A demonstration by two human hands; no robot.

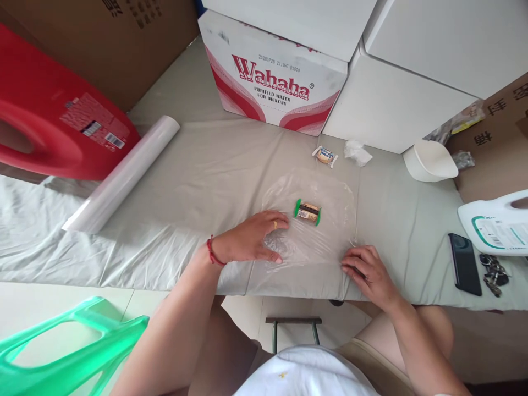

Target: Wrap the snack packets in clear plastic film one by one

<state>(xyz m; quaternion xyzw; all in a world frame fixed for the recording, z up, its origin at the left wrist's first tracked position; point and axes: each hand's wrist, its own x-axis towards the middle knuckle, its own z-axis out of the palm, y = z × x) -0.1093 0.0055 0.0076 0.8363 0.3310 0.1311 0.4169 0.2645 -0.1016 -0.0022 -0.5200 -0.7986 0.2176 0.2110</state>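
Note:
A sheet of thin clear plastic film (330, 231) lies spread and wrinkled on the cloth-covered table. On it sits a small wrapped snack (308, 212) with green ends and a barcode on its label. My left hand (258, 236), a red string on its wrist, rests at the film's left side with thumb and fingers apart; the film is bunched beneath it. At the film's lower right corner, my right hand (369, 272) has its thumb and fingertips pressed together on the edge.
Behind lie a small wrapped snack (325, 156) and crumpled plastic (357, 153), before a Wahaha carton (276, 77). Left are a film roll (124, 176) and red jug (61, 110). Right are a white container (429, 162), phone (465, 264), keys (494, 274) and white bottle (499, 225).

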